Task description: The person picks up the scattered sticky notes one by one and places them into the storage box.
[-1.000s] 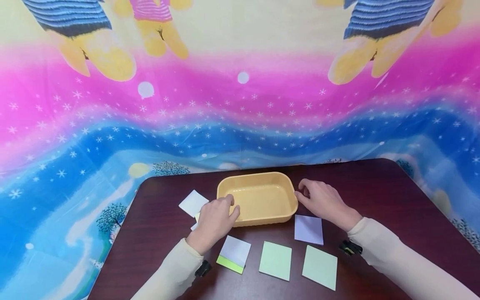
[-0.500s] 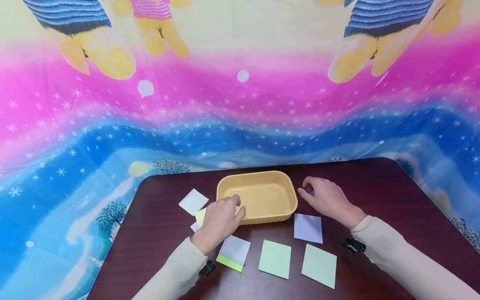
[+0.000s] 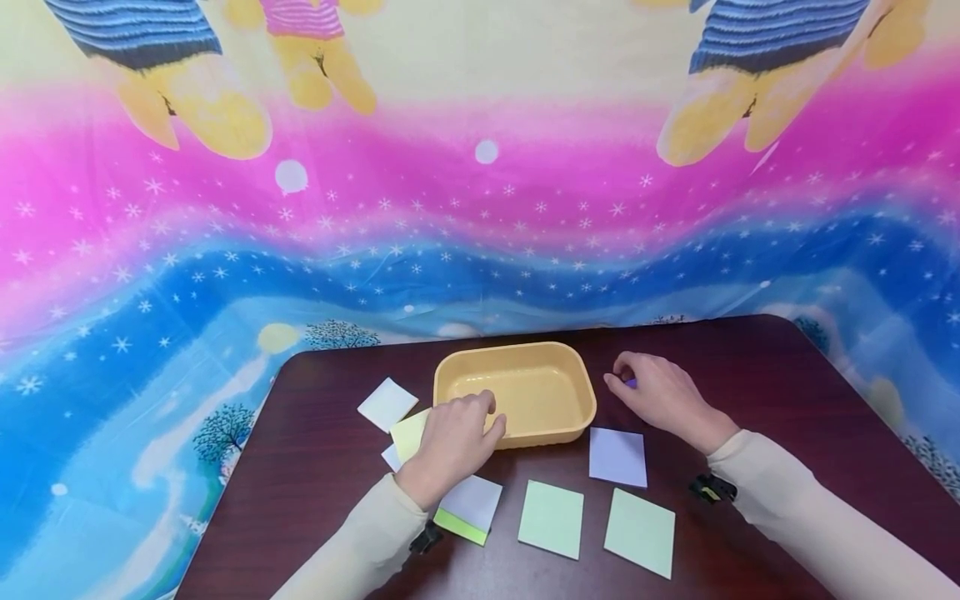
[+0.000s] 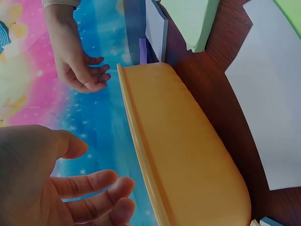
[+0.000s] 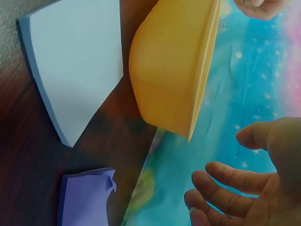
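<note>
A yellow plastic basin [image 3: 551,437] sits at the middle of the table's far part. My left hand [image 3: 456,440] hovers over its near left edge, fingers loosely bent and holding nothing, as the left wrist view shows. To the basin's right is my right hand [image 3: 666,398], its fingers relaxed and apart in the right wrist view [image 5: 235,188]. Below that hand lies a small purple sticky-note pad [image 5: 87,200] with a curled corner, mostly hidden in the head view. A larger lilac note pad [image 3: 617,457] lies by the basin's near right corner.
Two pale green note pads, one at the front middle [image 3: 552,520] and one further right [image 3: 640,533], lie on the dark table [image 3: 757,367]. A white-and-lime pad [image 3: 474,500] is beside my left wrist. Yellow [image 3: 408,435] and white [image 3: 387,404] notes lie left of the basin.
My left hand has drifted right across the basin's edge, uncovering more of the yellow note. My right hand has moved slightly right, away from the basin, and a bit of purple shows beneath it.
</note>
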The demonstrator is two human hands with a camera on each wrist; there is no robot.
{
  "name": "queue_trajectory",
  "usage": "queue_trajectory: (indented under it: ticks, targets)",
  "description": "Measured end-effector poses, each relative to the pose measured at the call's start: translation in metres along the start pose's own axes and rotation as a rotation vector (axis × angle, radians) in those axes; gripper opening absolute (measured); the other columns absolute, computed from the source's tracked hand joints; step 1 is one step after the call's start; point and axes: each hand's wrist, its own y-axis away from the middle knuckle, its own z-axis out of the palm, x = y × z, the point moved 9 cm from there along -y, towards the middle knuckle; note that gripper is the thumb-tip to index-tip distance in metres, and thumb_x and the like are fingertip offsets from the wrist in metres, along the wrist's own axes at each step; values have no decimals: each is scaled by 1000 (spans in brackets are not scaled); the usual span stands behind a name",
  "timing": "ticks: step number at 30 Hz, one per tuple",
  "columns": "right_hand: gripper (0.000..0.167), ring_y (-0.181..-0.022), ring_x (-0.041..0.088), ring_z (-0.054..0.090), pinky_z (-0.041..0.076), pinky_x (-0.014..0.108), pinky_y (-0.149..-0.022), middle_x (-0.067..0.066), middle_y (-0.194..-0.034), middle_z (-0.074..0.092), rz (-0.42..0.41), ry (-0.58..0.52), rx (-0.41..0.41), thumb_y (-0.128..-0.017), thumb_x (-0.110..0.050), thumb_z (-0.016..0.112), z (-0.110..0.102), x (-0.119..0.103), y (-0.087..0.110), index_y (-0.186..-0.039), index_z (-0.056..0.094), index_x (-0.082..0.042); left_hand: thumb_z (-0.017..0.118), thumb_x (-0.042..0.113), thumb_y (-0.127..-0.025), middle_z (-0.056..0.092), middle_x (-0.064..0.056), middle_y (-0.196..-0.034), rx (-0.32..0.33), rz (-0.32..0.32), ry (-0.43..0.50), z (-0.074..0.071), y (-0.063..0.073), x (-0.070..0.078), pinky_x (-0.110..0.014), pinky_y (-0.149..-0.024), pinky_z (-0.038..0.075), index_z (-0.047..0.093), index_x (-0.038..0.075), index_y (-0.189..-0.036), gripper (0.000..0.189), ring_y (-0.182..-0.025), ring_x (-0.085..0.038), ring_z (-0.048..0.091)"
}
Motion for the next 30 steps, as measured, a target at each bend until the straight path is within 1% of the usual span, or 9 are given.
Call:
queue_trajectory:
  ticks: [5,10,16,21,26,30]
  targets:
    - [26,-69,16,62,52,34,-59,11,-91,73,7,4,-2,-95,-30,67,1,8,-1,-104,69,-5,62,31,-96,60,2,-66,-4,20,6,2,-2,6,-25,-47,33,68,11,-93,21,-53,-14,50]
    - [27,-71,17,65,52,36,-59,11,-91,74,14,8,-3,-96,-30,65,1,18,-1,-104,69,-5,62,31,-96,59,3,-64,-3,48,-8,4,-5,13,-24,-47,32,67,12,-91,20,-53,-13,50]
    - [30,-74,21,64,54,34,-58,17,-95,72,61,-12,-34,-97,-29,65,0,29,-1,-109,66,-2,62,31,-96,61,2,-66,-5,65,-5,6,-7,20,-25,-47,32,67,12,-90,21,-54,-13,52]
    - [30,-74,21,63,50,32,-55,18,-96,72,73,-10,-32,-98,-29,63,-2,37,0,-109,66,-1,63,30,-95,61,2,-67,3,70,1,7,-7,24,-25,-47,31,66,13,-88,19,-54,-14,53]
    - [30,-62,17,56,43,31,-51,15,-90,71,74,-16,-30,-98,-27,63,-3,45,1,-109,67,0,63,31,-95,64,1,-69,-2,72,12,9,-8,28,-25,-47,32,67,13,-89,19,-56,-14,55]
    - [29,-56,15,50,40,31,-50,8,-78,65,70,-23,-36,-98,-25,63,0,48,2,-109,66,2,63,31,-96,65,1,-71,-5,88,12,11,-9,33,-25,-47,34,68,13,-90,20,-57,-15,57]
